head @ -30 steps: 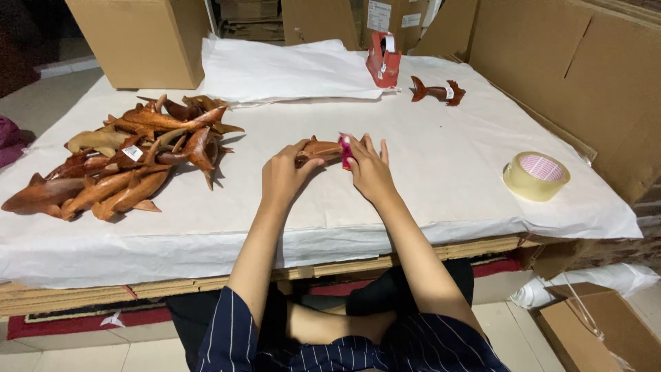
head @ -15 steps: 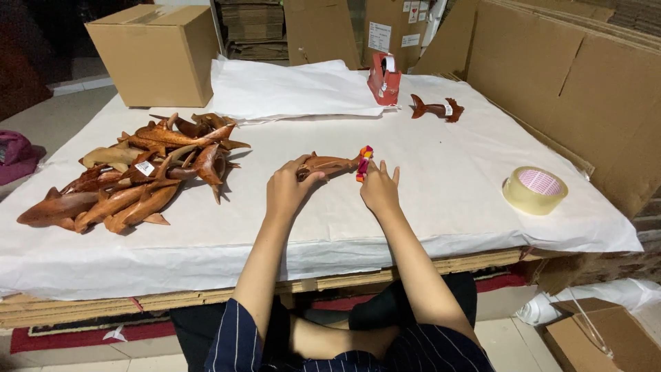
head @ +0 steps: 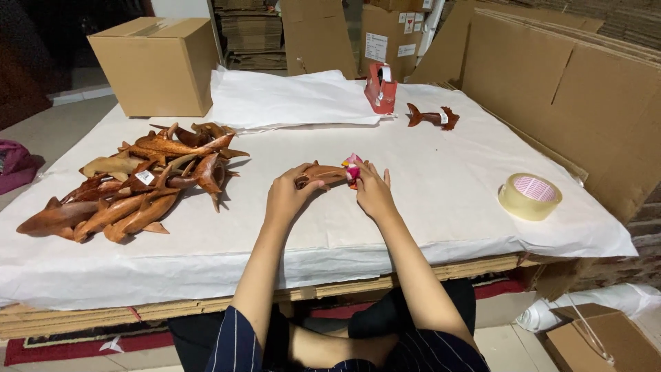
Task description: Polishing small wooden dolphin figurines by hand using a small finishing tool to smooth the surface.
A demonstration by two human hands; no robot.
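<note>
My left hand [head: 289, 195] grips a small brown wooden fish carving [head: 322, 173] lying on the white paper-covered table [head: 441, 207]. My right hand [head: 373, 189] holds a small pink and red object [head: 352, 168] against the carving's right end. Both hands rest near the middle of the table. What the pink object is cannot be made out.
A pile of several wooden fish carvings [head: 138, 186] lies at the left. A tape roll [head: 529, 196] sits at the right, a red tape dispenser [head: 381, 89] and another carving [head: 432, 117] at the back. White paper sheets [head: 289, 100] and cardboard boxes [head: 157, 65] stand behind.
The camera view has tilted up a little. Both hands stay on the carving; the pink object has shifted slightly along its right end.
</note>
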